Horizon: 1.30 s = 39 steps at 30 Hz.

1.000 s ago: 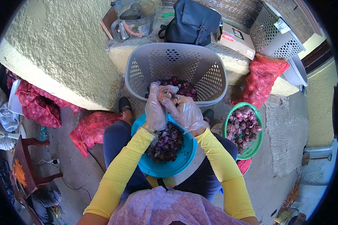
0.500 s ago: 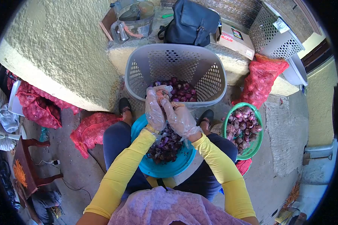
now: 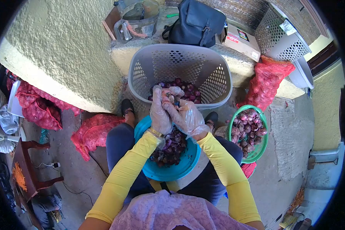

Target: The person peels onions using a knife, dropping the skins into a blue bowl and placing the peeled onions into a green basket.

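My left hand (image 3: 160, 113) and my right hand (image 3: 188, 115), both in clear plastic gloves, meet above the front rim of a grey perforated basket (image 3: 180, 50). The left fingers curl round what looks like an onion (image 3: 166, 96), mostly hidden by glove and fingers. My right fingers are closed against it; a small bluish spot shows there, too small to name. Purple peeled onions (image 3: 188, 91) lie in the basket. Below my hands, between my knees, a blue basin (image 3: 189, 163) holds dark onion skins (image 3: 168, 151).
A green basket (image 3: 261, 151) of unpeeled onions stands at my right. Red net sacks (image 3: 266, 82) lie on both sides, one by my left knee (image 3: 97, 132). A black backpack (image 3: 197, 23), a cardboard box (image 3: 239, 40) and a clear bucket (image 3: 140, 23) sit on the ledge.
My hands have shifted slightly and their fingers have opened a little apart at the tips, the right wrist turning outward. The baskets, basin and sacks stay in place.
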Tool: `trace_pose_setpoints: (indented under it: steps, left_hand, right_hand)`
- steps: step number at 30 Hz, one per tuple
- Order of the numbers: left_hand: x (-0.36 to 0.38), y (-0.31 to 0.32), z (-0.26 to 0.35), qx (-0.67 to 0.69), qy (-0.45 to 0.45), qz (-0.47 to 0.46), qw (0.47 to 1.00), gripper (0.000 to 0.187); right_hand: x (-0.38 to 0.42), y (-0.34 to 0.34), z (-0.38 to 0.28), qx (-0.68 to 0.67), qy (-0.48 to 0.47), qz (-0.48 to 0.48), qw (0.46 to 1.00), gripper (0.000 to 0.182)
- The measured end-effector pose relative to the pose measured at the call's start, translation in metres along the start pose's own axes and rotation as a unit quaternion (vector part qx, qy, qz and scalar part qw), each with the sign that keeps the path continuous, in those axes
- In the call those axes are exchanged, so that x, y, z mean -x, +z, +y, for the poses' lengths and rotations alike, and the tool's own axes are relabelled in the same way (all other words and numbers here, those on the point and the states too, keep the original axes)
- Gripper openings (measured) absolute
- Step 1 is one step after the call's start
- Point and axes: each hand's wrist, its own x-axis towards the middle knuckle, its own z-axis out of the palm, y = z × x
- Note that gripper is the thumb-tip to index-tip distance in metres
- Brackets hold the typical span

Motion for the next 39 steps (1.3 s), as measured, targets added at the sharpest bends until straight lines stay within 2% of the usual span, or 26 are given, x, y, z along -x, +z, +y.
trace_pose_setpoints:
  steps: [2, 3, 5, 6, 8, 9, 11, 13, 15, 19, 21, 23, 25, 26, 28, 29, 30, 31, 32, 34, 35, 37, 39]
  left_hand:
    - [0.0, 0.001, -0.001, -0.026, 0.019, 0.011, 0.999, 0.061]
    - [0.0, 0.0, -0.003, -0.052, 0.038, 0.023, 0.998, 0.059]
    - [-0.001, 0.0, -0.007, -0.011, 0.047, 0.017, 0.999, 0.059]
    - [-0.001, -0.001, -0.009, 0.03, 0.053, 0.009, 0.998, 0.059]
    - [-0.006, -0.002, -0.012, 0.07, 0.042, -0.001, 0.997, 0.059]
    - [-0.006, 0.0, -0.009, 0.112, 0.029, -0.009, 0.993, 0.059]
    - [-0.003, 0.003, -0.005, 0.118, 0.005, 0.009, 0.993, 0.059]
    - [0.0, 0.005, 0.004, 0.125, -0.018, 0.027, 0.992, 0.059]
    - [-0.004, -0.002, 0.014, 0.143, -0.105, 0.096, 0.98, 0.059]
    - [-0.021, -0.028, 0.018, 0.202, -0.117, 0.04, 0.972, 0.053]
    - [-0.02, -0.036, 0.023, 0.215, -0.123, 0.021, 0.969, 0.052]
    - [-0.023, -0.048, 0.024, 0.213, -0.114, -0.023, 0.97, 0.053]
    - [-0.018, -0.037, 0.032, 0.183, -0.107, 0.009, 0.977, 0.054]
    - [-0.016, -0.031, 0.036, 0.153, -0.099, 0.04, 0.982, 0.055]
    - [-0.013, -0.02, 0.043, 0.136, -0.1, 0.049, 0.984, 0.056]
    - [-0.012, -0.018, 0.044, 0.12, -0.1, 0.058, 0.986, 0.057]
    - [-0.013, -0.019, 0.043, 0.119, -0.101, 0.057, 0.986, 0.057]
    - [-0.014, -0.022, 0.043, 0.132, -0.101, 0.041, 0.985, 0.058]
    - [-0.014, -0.024, 0.043, 0.145, -0.1, 0.025, 0.984, 0.058]
    - [-0.016, -0.024, 0.044, 0.153, -0.108, 0.03, 0.982, 0.058]
    - [-0.017, -0.024, 0.045, 0.16, -0.117, 0.034, 0.98, 0.057]
    - [-0.017, -0.024, 0.046, 0.178, -0.12, 0.028, 0.976, 0.054]
    - [-0.016, -0.022, 0.049, 0.197, -0.121, 0.021, 0.973, 0.051]
  right_hand:
    - [0.001, 0.007, 0.001, -0.072, 0.054, -0.02, 0.996, 0.037]
    - [0.003, 0.014, -0.001, -0.072, 0.054, -0.019, 0.996, 0.037]
    - [0.007, 0.029, -0.002, -0.286, 0.001, 0.015, 0.958, 0.034]
    - [0.007, 0.029, 0.003, -0.286, 0.001, 0.015, 0.958, 0.034]
    - [0.002, 0.026, 0.013, -0.128, -0.095, 0.018, 0.987, 0.032]
    - [0.001, 0.022, 0.01, -0.128, -0.096, 0.019, 0.987, 0.032]
    - [0.003, 0.014, 0.002, -0.129, -0.017, -0.015, 0.991, 0.03]
    - [0.003, 0.015, 0.005, -0.181, -0.013, -0.01, 0.983, 0.029]
    - [0.003, 0.009, 0.005, -0.233, -0.012, -0.006, 0.972, 0.027]
    - [0.01, -0.034, -0.001, -0.216, -0.06, 0.003, 0.975, 0.027]
    - [0.017, -0.058, -0.007, 0.007, -0.059, -0.083, 0.995, 0.028]
    - [0.022, -0.063, -0.006, 0.056, -0.081, -0.075, 0.992, 0.026]
    - [0.025, -0.066, 0.005, 0.038, -0.188, -0.065, 0.979, 0.024]
    - [0.025, -0.061, 0.014, 0.038, -0.189, -0.066, 0.979, 0.024]
    - [0.023, -0.052, 0.025, 0.14, -0.287, 0.0, 0.948, 0.025]
    - [0.024, -0.053, 0.029, 0.14, -0.286, 0.001, 0.948, 0.025]
    - [0.024, -0.058, 0.019, 0.132, -0.246, -0.037, 0.959, 0.029]
    - [0.024, -0.062, 0.011, 0.124, -0.205, -0.074, 0.968, 0.034]
    - [0.024, -0.063, 0.005, 0.125, -0.205, -0.074, 0.968, 0.034]
    - [0.024, -0.062, -0.004, 0.074, -0.106, -0.096, 0.987, 0.044]
    - [0.024, -0.061, -0.006, 0.074, -0.106, -0.096, 0.987, 0.044]
    - [0.025, -0.061, -0.008, 0.166, -0.134, -0.089, 0.973, 0.052]
    - [0.023, -0.063, -0.01, 0.172, -0.135, -0.107, 0.97, 0.053]
